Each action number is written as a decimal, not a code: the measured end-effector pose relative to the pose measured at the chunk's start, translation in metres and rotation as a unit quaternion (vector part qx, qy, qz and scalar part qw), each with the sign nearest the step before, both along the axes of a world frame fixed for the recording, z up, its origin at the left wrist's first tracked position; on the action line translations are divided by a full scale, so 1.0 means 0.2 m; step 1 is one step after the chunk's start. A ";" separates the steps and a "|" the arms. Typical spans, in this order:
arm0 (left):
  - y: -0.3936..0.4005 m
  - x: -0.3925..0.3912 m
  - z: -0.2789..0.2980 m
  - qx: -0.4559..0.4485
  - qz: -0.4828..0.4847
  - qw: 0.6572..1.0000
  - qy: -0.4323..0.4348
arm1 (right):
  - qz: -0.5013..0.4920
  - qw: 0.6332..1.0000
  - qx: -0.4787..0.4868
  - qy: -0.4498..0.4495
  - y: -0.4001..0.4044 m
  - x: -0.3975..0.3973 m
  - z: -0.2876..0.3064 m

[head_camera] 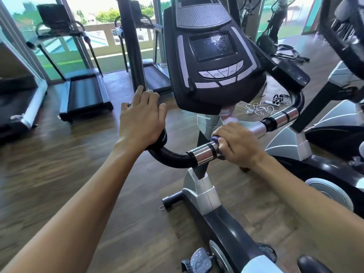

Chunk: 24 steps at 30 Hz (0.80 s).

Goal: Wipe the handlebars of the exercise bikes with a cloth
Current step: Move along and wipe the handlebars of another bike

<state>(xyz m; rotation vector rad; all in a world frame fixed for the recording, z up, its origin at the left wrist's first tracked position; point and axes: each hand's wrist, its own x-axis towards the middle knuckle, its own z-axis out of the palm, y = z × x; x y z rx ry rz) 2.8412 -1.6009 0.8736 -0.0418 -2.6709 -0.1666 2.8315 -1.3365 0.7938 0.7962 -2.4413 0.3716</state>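
Note:
An exercise bike stands in front of me with a black and chrome handlebar (202, 154) below its console (210, 56). My left hand (140, 119) grips the black upturned left end of the handlebar. My right hand (236, 143) is closed around the bar's middle, just right of the left chrome sensor. It presses a purple cloth (216, 139) against the bar, and only a small edge of the cloth shows by my fingers. The bar's right chrome section (283, 117) and its black right end are uncovered.
A second bike (334, 123) stands close on the right. Treadmills (84, 91) line the glass wall at the left and back. A power strip with white cables (262, 107) lies on the wooden floor behind the console. The bike's pedal (199, 259) is below.

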 end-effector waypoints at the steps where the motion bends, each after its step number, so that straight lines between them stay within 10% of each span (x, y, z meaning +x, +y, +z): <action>1: 0.00 0.00 0.00 -0.008 0.005 1.000 0.003 | -0.013 1.000 0.012 -0.015 -0.01 -0.01 0.01; 9: 0.02 -0.01 0.02 -0.015 0.015 1.000 -0.014 | -0.072 0.972 0.139 -0.173 -0.11 -0.09 0.16; 17: 0.04 0.00 0.02 -0.024 0.024 0.999 -0.010 | -0.074 0.986 -0.145 0.027 -0.14 0.09 -0.09; 24: 0.04 0.01 0.01 -0.015 0.019 1.000 -0.005 | -0.011 0.995 -0.079 0.055 -0.44 0.23 -0.09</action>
